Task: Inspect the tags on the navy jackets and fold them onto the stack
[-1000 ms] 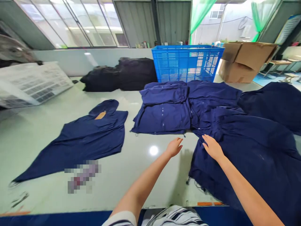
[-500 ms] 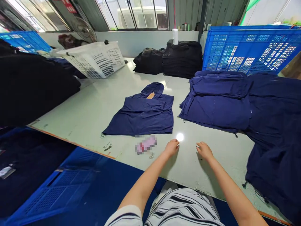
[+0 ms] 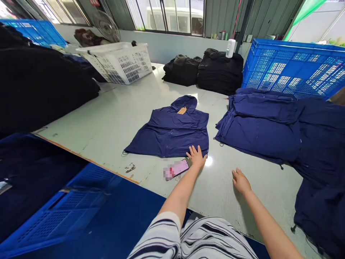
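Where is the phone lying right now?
In the head view, the phone lies on the pale table, just left of the person's left hand and right below the hem of the navy hooded jacket.

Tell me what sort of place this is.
Probably a garment workshop or packing room: a navy hooded jacket lies spread on a long pale worktable, folded stacks of navy clothing sit along it, and a blue plastic crate stands behind them.

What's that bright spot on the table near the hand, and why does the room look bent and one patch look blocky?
In the head view, the spot is glare on the glossy table beside the left hand; the wide view seems to bend the windows; the blocky patch is pixelation over one end of the pink phone.
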A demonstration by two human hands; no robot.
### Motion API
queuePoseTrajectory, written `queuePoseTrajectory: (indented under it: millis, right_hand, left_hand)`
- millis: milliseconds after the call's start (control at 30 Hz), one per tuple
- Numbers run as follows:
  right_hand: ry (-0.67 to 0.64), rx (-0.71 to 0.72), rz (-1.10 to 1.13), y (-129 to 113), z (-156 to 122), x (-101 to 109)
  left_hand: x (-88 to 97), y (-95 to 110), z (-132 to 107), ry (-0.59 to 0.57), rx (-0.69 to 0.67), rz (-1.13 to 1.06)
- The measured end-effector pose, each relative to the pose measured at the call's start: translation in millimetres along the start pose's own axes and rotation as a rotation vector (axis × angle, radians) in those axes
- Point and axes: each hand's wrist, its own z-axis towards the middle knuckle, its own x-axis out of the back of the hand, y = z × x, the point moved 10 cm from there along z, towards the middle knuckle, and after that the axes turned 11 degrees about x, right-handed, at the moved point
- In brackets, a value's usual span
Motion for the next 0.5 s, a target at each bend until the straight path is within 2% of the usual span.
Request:
queuePoseTrajectory:
  millis: [167, 267, 400, 500]
  right_hand:
    - [0.057, -0.006, 0.109, 8.2, 2.5, -2.8]
    - [0.042, -0.010, 0.132, 12.9, 3.6, -4.0]
    - [0.029, -0.004, 0.175, 15.2, 4.0, -4.4]
    - [0.065, -0.018, 0.254, 18.3, 4.4, -3.0]
  left_hand:
    - [-14.4, -7.9, 37.7, -0.147, 0.090, -0.041]
    - [-14.2, -19.3, 54.2, -0.122, 0.115, -0.172]
    - [12.1, -28.3, 73.2, -0.035, 0.016, -0.522]
    - [48.1, -17.9, 90.6, 0.003, -0.101, -0.644]
